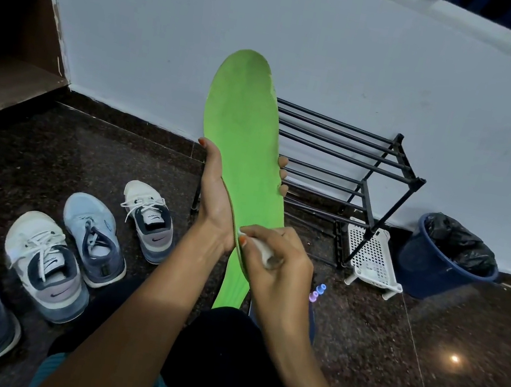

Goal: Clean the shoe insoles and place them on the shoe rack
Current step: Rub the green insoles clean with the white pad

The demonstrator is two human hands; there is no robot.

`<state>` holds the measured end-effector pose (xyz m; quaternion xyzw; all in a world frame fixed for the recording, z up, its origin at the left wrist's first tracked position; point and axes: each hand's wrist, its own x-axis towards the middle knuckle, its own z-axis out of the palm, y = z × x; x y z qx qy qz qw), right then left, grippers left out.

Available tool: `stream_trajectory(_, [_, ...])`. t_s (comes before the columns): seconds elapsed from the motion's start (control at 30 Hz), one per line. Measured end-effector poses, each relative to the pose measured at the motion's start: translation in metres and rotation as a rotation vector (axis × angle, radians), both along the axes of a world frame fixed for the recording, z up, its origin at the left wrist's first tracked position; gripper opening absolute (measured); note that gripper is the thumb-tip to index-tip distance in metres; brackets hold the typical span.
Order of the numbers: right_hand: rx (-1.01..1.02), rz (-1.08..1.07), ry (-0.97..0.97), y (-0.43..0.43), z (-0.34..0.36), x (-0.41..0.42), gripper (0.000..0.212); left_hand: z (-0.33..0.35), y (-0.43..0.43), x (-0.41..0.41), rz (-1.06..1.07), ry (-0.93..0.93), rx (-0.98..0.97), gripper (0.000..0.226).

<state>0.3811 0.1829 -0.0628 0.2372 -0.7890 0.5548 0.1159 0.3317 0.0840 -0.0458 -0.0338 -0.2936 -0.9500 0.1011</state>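
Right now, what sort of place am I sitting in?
Probably a home entryway or hallway corner: a black shoe rack stands against the wall, four sneakers sit on the dark stone floor, and a lined blue bin stands nearby.

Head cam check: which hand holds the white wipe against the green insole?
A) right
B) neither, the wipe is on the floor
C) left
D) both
A: the right hand pinches the white wipe against the lower end of the green insole, while the left hand grips the insole around its middle.
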Motion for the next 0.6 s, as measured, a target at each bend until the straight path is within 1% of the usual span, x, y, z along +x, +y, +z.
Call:
stream_trajectory(0.1, [0.045,-0.037,0.058,0.001,0.002,-0.005,0.012,0.0,0.0,0.001,-0.02,0.005,-0.002,0.092])
stream_trajectory(0.27, [0.113,-0.209,0.15,0.002,0.006,-0.029,0.013,-0.001,0.003,0.002,-0.02,-0.005,-0.058,0.093])
stream_trajectory(0.33, [0.121,-0.226,0.171,0.0,0.006,-0.03,0.013,-0.001,0.003,0.002,-0.014,-0.01,-0.056,0.093])
stream_trajectory(0.4, [0.111,-0.196,0.16,-0.002,0.003,-0.026,0.013,-0.001,0.002,0.001,-0.003,-0.012,-0.051,0.093])
stream_trajectory(0.6, [0.013,0.001,0.037,-0.002,0.0,-0.001,0.012,0.0,-0.002,0.001,0.013,0.0,-0.003,0.091])
